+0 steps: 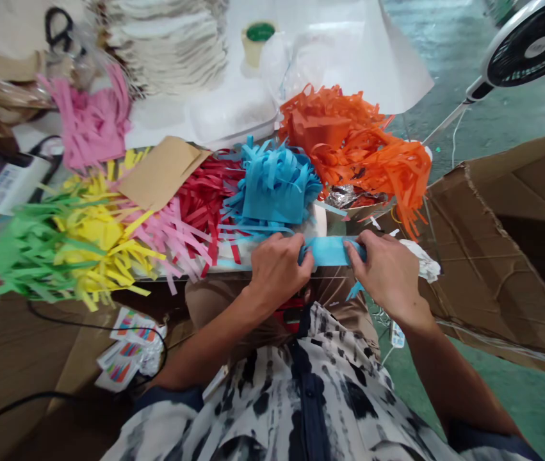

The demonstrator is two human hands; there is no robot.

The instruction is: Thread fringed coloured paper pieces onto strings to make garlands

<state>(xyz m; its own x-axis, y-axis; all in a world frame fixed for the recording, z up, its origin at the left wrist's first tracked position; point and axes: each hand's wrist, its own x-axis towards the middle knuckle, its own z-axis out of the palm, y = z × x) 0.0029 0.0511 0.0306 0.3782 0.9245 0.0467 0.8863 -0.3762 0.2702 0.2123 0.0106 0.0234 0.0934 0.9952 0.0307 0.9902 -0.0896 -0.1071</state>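
Observation:
A folded piece of light-blue paper (328,251) is stretched level between my two hands at the table's front edge. My left hand (282,261) pinches its left end, and my right hand (387,266) grips the right end with the thumb on top. Thin blue strips hang below the right hand. Just beyond my hands lies a pile of blue fringed paper (275,192). Orange fringed paper (349,134) is heaped to its right, and red fringed paper (209,192) to its left.
Pink (92,121), yellow (94,230) and green fringed paper (32,250) spread leftward, with brown card (161,173) on top. Behind are a white tray (234,115), a tape roll (257,43) and stacked pale sheets (166,51). A fan (531,48) and cardboard box (503,256) stand right.

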